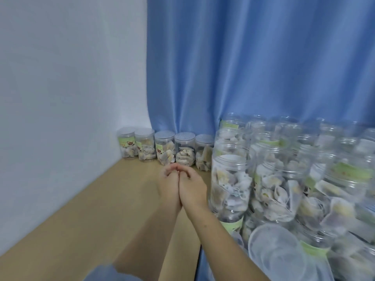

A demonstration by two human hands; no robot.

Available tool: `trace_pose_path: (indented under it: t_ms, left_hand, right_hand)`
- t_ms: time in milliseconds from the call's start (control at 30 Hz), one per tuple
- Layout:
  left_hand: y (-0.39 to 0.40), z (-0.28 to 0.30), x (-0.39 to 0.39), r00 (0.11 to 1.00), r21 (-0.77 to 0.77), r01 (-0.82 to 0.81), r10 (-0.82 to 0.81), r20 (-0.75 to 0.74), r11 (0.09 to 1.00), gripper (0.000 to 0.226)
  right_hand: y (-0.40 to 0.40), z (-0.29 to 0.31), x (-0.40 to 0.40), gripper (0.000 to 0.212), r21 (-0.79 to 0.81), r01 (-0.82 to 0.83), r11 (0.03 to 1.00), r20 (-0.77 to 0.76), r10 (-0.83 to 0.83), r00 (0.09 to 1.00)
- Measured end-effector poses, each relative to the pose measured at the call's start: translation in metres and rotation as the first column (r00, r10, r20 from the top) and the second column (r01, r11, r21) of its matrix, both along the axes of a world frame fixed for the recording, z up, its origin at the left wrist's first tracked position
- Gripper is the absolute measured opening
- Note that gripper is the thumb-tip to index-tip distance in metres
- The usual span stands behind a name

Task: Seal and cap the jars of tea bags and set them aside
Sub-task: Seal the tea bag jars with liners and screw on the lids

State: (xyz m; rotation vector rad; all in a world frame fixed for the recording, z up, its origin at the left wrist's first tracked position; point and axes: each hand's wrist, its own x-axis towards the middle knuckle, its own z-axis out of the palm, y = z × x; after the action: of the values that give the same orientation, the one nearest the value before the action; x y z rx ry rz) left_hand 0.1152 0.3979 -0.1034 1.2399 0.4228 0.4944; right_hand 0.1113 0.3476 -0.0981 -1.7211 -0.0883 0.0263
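Note:
A row of several capped clear jars of tea bags (164, 148) stands at the back of the wooden table (81, 209), against the wall and curtain. To the right crowd many uncapped jars of tea bags (284, 179); the nearest one (230, 185) is just right of my hands. My left hand (169, 186) and right hand (193, 188) lie side by side, touching, in front of the capped row. Their fingers are loosely curled with the tips meeting, and I see nothing held in them.
Clear plastic lids (278, 252) lie at the lower right in front of the open jars. A white wall (60, 88) bounds the table on the left. A blue curtain (253, 67) hangs behind. Bare wood stretches left of my arms.

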Motion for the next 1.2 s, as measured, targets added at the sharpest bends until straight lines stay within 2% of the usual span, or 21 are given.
trace_pose_path:
  t_ms: [67,133,333,433,533,633,767,1000,1200]
  left_hand:
    - [-0.013,0.004,-0.02,1.0,-0.057,0.0,0.002,0.025,0.998,0.02]
    - [-0.023,0.004,-0.04,0.998,-0.094,-0.027,0.031,0.048,0.995,0.023]
    - [-0.061,-0.01,-0.088,0.974,0.02,-0.217,0.215,0.065,0.976,0.024]
    - [-0.087,-0.02,-0.112,0.95,0.008,-0.299,0.297,0.093,0.954,0.011]
    - [-0.128,-0.03,-0.14,0.928,-0.018,-0.348,0.347,0.136,0.937,0.019]
    - [-0.182,-0.036,-0.167,0.929,0.062,-0.332,0.315,0.195,0.941,0.015]
    - [-0.257,-0.041,-0.194,0.944,0.129,-0.307,0.284,0.168,0.943,0.011]
    - [-0.373,-0.046,-0.207,0.974,0.112,-0.195,0.178,0.14,0.974,0.015]
    - [-0.447,-0.067,-0.188,0.991,0.048,-0.05,0.044,0.123,0.998,0.029]
  right_hand:
    - [-0.008,0.002,-0.02,0.042,0.029,-0.003,1.0,0.008,0.003,1.0]
    - [-0.017,0.0,-0.039,0.037,0.046,-0.038,0.998,0.042,0.036,0.998]
    - [-0.06,-0.014,-0.086,0.035,0.11,-0.159,0.981,0.167,0.139,0.976]
    - [-0.088,-0.024,-0.112,0.03,0.105,-0.205,0.973,0.25,0.174,0.952]
    - [-0.127,-0.034,-0.134,0.026,0.087,-0.218,0.972,0.324,0.18,0.929]
    - [-0.181,-0.044,-0.158,0.024,0.123,-0.206,0.971,0.355,0.151,0.923]
    - [-0.259,-0.05,-0.184,0.023,0.074,-0.166,0.983,0.406,0.122,0.906]
    - [-0.379,-0.056,-0.197,0.023,0.023,-0.048,0.999,0.437,0.033,0.899]
    - [-0.456,-0.073,-0.185,0.026,-0.093,0.057,0.994,0.447,-0.01,0.895]
